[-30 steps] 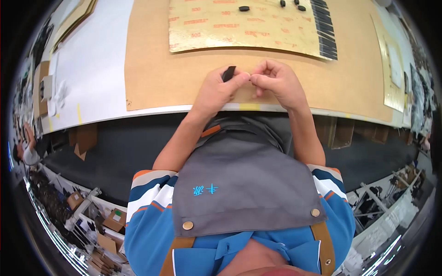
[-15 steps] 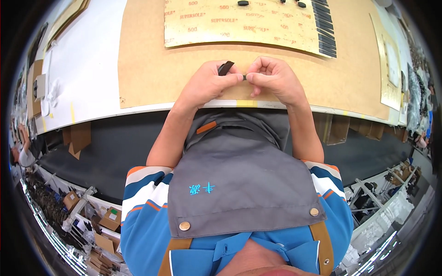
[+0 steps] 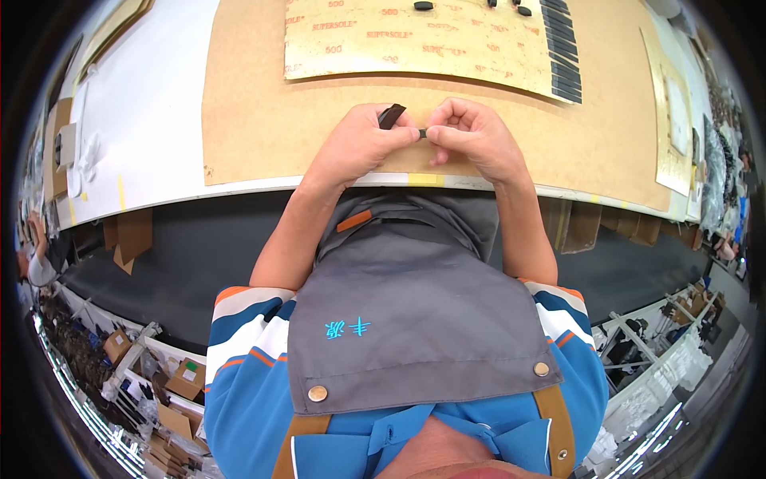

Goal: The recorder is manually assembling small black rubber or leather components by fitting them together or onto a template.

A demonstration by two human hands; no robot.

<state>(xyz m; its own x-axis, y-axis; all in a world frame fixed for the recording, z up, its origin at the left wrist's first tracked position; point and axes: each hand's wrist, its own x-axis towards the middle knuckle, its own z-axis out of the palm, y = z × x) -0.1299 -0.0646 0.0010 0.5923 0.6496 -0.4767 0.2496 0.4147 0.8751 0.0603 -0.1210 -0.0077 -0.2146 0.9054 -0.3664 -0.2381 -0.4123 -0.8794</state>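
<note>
My left hand (image 3: 363,140) is closed, with a black strip (image 3: 390,117) sticking up between its thumb and fingers. At its fingertips sits a small dark piece (image 3: 423,134), pinched between both hands. My right hand (image 3: 479,137) grips the right side of that piece between thumb and forefinger, its other fingers curled. Whether the dark piece belongs to the strip is hidden by the fingers. Both hands are above a brown sheet (image 3: 263,136), near the table's front edge.
Beyond my hands lies a yellowish printed board (image 3: 343,60). Several black strips (image 3: 563,56) line its right edge, and small black rounded pieces (image 3: 423,5) lie on its far part. A yellowish panel (image 3: 674,112) is at the right, cardboard (image 3: 60,144) at the far left.
My hands keep the same pinch on the small dark piece, with barely any finger movement. The whole view has shifted slightly.
</note>
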